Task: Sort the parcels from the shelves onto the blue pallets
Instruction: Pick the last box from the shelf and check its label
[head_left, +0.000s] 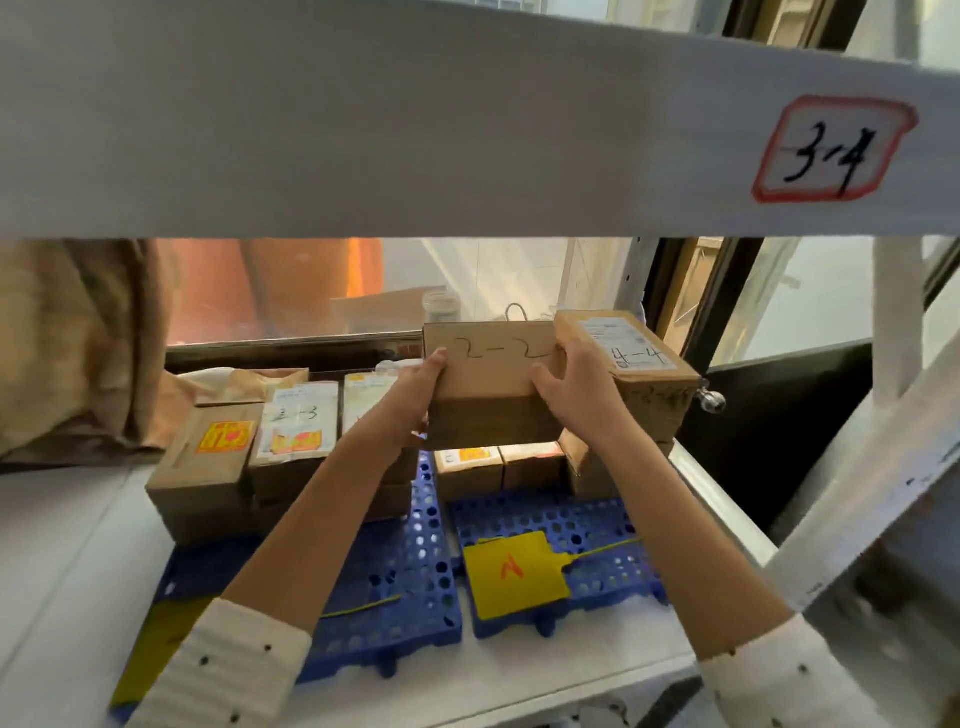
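Both your hands are on the 2-2 box (491, 364), left hand (415, 395) clamped on its left edge, right hand (574, 389) gripping its right end, fingers curled over the top. You're holding it above the right pallet (550, 525), over the small boxes (498, 462) at the back. It's touching the 4-4 box (628, 358) on its right. The yellow tag (511, 574) lies on that pallet. Left pallet (410, 587) carries the 3-3 box (296, 426) and its neighbours. A 3-4 label (831, 150) marks the shelf beam above.
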